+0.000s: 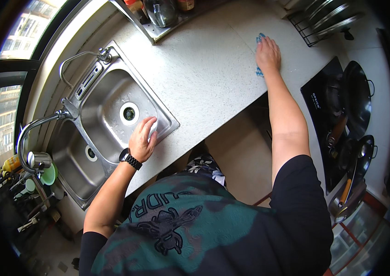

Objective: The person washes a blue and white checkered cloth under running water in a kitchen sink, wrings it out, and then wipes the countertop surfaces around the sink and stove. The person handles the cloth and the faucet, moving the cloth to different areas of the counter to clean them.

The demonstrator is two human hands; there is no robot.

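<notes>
Pressed flat on a blue and white patterned cloth [259, 71], my right hand [268, 54] rests on the speckled pale countertop [208, 69]. Most of the cloth is hidden under the palm and fingers; bits of it show along the left side. My left hand [143, 139], with a dark watch on the wrist, hovers over the near right corner of the steel double sink [107, 91]. Its fingers are slightly bent and apart, with nothing in them. Water drops lie around the drain [129, 113] of the larger basin.
Two faucets [104, 55] [62, 114] stand along the sink's window side. A metal shelf [153, 36] with jars sits at the back. On the right are a wire rack [305, 31] of lids and a black cooktop [319, 93] with woks [357, 100]. Utensils [31, 220] crowd the far left.
</notes>
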